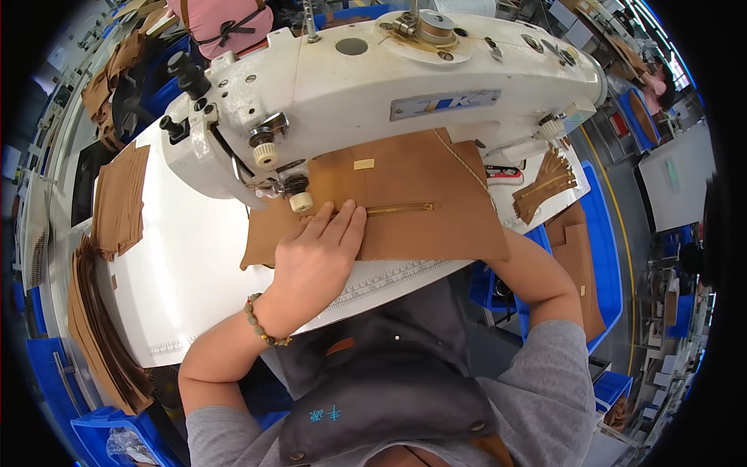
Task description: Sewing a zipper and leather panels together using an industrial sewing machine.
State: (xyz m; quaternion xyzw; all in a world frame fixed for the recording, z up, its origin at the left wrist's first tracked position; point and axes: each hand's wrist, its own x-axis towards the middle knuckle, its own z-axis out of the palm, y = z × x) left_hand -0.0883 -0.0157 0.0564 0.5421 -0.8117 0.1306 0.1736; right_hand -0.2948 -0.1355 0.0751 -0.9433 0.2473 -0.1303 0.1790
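While the left hand [319, 253] is lying flat with its fingers outstretched and close together, it is pressing on the brown panel [436, 233] and across its zipper [401, 208]. Under the white sewing machine [334, 86], that panel is resting on the white surface [194, 288]. The right hand is hiding beneath the panel, so whether it is gripping anything cannot be told. Brown strips [545, 187] are fanning out near the surface's right end.
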